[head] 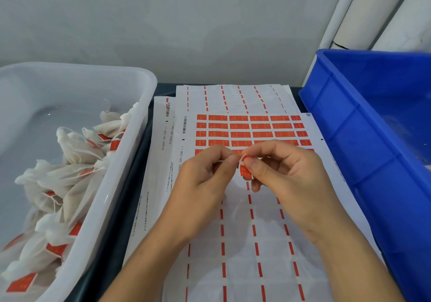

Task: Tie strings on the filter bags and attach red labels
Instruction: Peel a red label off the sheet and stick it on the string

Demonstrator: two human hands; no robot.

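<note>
Above the label sheet (245,129), 2 hands meet: right hand (286,168) pinches a red label (245,170) hanging long axis downward, while left hand (205,173) pinches the string (221,161) just left of it, nearly touching.

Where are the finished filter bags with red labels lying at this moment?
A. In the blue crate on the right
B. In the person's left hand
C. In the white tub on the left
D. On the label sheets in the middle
C: the tagged filter bags are heaped inside the white tub left of the label sheets.
</note>
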